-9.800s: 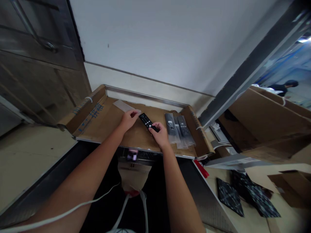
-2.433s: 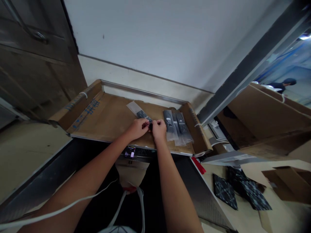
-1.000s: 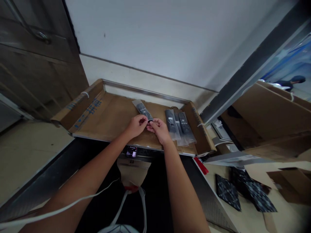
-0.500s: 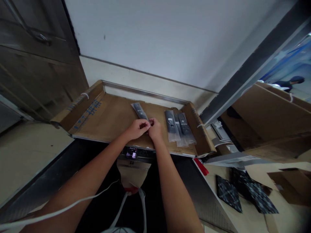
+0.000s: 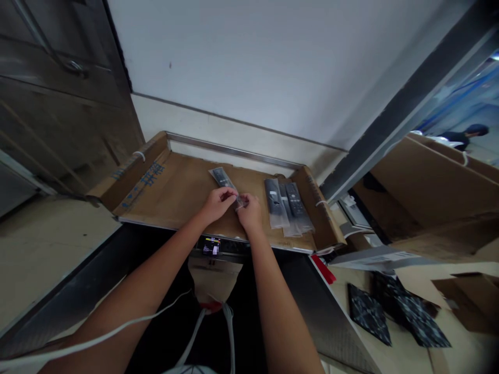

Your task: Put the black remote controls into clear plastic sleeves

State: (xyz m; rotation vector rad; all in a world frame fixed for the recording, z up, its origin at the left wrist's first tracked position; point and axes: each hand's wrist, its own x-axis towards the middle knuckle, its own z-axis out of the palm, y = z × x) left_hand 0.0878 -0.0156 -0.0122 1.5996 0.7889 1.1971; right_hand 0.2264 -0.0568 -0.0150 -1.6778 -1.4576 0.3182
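A dark remote control in a clear plastic sleeve [image 5: 223, 178] lies slanted on the cardboard-lined tray [image 5: 175, 182]. At the near end of its sleeve, my left hand [image 5: 219, 203] pinches the plastic from the left. My right hand [image 5: 249, 210] grips the same end from the right, its fingers curled around the plastic. Farther right on the tray rest several bagged items: a dark one with a white patch [image 5: 275, 202] and a remote with visible buttons [image 5: 297, 201], their sleeves overlapping.
Raised cardboard walls [image 5: 323, 208] edge the tray. A small lit screen [image 5: 211, 246] sits below its front edge. On the right are a large cardboard box [image 5: 436, 192], dark patterned packages [image 5: 368, 314] on the floor, and a person [image 5: 463, 136] farther off.
My hands have moved slightly apart, and the plastic end now shows between them. The bagged remote has shifted a little toward the left. The small screen's display has changed.
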